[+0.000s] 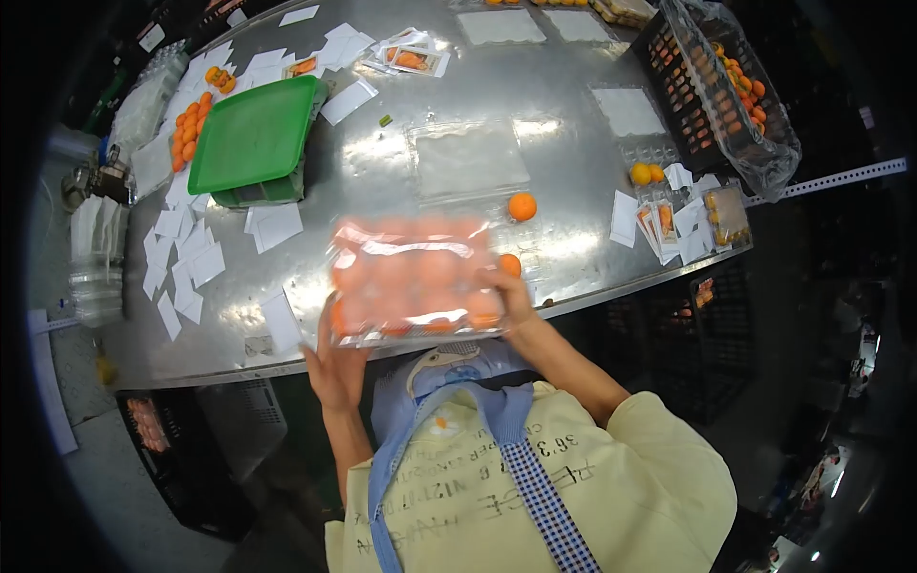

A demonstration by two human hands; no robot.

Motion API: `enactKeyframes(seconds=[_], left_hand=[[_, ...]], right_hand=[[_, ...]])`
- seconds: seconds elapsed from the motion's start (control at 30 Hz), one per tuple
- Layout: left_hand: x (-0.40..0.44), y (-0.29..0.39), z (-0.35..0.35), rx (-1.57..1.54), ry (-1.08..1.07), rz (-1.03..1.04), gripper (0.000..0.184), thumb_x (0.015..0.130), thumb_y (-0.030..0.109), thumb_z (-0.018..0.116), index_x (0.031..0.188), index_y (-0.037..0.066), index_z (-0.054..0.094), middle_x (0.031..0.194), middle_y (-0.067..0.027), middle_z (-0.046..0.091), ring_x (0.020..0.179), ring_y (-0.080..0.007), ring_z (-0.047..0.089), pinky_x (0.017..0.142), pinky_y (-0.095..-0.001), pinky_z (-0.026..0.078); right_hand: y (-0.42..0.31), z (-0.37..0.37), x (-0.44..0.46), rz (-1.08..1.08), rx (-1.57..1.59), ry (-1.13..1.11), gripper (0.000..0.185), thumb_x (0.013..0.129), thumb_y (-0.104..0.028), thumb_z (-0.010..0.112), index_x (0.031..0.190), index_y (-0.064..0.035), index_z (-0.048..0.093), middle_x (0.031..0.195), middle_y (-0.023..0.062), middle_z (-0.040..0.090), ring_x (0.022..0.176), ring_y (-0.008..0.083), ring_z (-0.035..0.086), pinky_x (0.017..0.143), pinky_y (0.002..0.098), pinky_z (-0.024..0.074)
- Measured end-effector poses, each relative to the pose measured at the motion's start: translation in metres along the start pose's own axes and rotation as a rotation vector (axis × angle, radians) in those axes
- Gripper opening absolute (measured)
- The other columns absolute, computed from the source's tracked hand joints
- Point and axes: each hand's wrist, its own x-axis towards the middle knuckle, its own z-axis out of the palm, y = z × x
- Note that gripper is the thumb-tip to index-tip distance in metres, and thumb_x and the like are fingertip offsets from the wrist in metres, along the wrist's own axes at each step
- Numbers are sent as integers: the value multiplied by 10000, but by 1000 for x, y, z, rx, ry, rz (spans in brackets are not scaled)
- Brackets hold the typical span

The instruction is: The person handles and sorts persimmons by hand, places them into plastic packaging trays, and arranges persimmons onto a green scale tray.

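A clear plastic pack of oranges [413, 272], somewhat blurred, is held tilted in front of me near the table's front edge. My left hand [336, 366] grips its lower left corner, the fingers partly hidden behind it. At its right side my right hand [511, 301] is closed on the edge. One loose orange [510, 265] lies just behind my right hand, and another orange [522, 206] sits a bit farther back. Beyond the pack, a flat clear tray [472, 162] lies on the metal table [382, 172].
To the left stands a green tray [253, 134] on a support, with white cards [196, 253] scattered around it. Stacked clear containers [97, 258] line the left edge. A black crate [712, 91] lined with plastic holds oranges at the right; a small pack [728, 215] sits below it.
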Motion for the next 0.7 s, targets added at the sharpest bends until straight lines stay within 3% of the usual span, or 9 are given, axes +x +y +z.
enactKeyframes(seconds=[0.03, 0.1, 0.17, 0.23, 0.3, 0.4, 0.43, 0.57, 0.7], left_hand=[[15, -4, -11, 125, -57, -43, 631, 956, 499, 376, 1382, 35, 357, 1270, -156, 493, 1123, -257, 534, 944, -411, 433], [56, -21, -26, 603, 76, -157, 625, 945, 464, 449, 1386, 33, 347, 1306, -171, 455, 1111, -251, 521, 909, -378, 458], [96, -45, -30, 796, 155, -244, 533, 936, 405, 506, 1308, 28, 461, 1214, -148, 535, 985, -202, 574, 823, -325, 489], [136, -75, -40, 963, 139, -259, 518, 915, 376, 550, 1294, 29, 477, 1203, -132, 551, 949, -188, 585, 787, -302, 493], [175, -107, -62, 1240, 88, -135, 495, 854, 334, 613, 1224, 16, 533, 1039, -153, 644, 880, -197, 634, 730, -313, 499], [199, -119, -42, 1370, 88, -265, 447, 831, 302, 632, 1169, 17, 569, 915, -153, 674, 817, -197, 656, 725, -330, 503], [206, -126, -47, 1451, 69, -184, 361, 816, 219, 631, 1108, 11, 593, 811, -124, 675, 694, -184, 651, 652, -317, 513], [212, -131, -55, 1326, 124, -194, 250, 804, 73, 587, 1043, 0, 607, 736, -92, 644, 543, -153, 599, 468, -286, 472], [196, -108, -68, 1347, 160, -181, 269, 800, 73, 608, 1061, 8, 608, 711, -71, 618, 534, -134, 586, 468, -278, 474]], right_hand=[[-12, -12, -5, -70, -15, 39, 376, 814, -148, 551, 1158, -1, 511, 1041, 136, 593, 915, 248, 619, 777, 378, 543], [-43, -55, -21, -245, -88, 218, 257, 807, -164, 581, 998, 8, 602, 929, 116, 628, 855, 222, 635, 749, 359, 542], [-78, -81, -44, -402, -108, 313, 224, 785, -155, 615, 961, -16, 617, 901, 91, 634, 829, 211, 636, 759, 342, 529], [-106, -115, -69, -535, -108, 422, 163, 801, -160, 606, 871, -14, 625, 809, 84, 638, 730, 208, 634, 691, 327, 525], [-127, -136, -94, -625, -160, 412, 144, 824, -145, 579, 854, -11, 621, 776, 84, 632, 710, 204, 625, 694, 317, 511], [-142, -179, -122, -736, -196, 445, 141, 842, -143, 543, 893, -19, 585, 848, 61, 610, 792, 184, 601, 735, 311, 491], [-145, -189, -132, -719, -178, 425, 151, 837, -134, 542, 909, -8, 584, 871, 68, 608, 817, 184, 596, 755, 308, 482], [-149, -215, -147, -688, -167, 400, 169, 824, -108, 539, 932, 14, 580, 914, 82, 600, 872, 181, 585, 797, 302, 464], [-155, -228, -137, -610, -259, 384, 217, 809, -96, 554, 985, 27, 580, 938, 92, 603, 869, 185, 594, 776, 297, 478]])
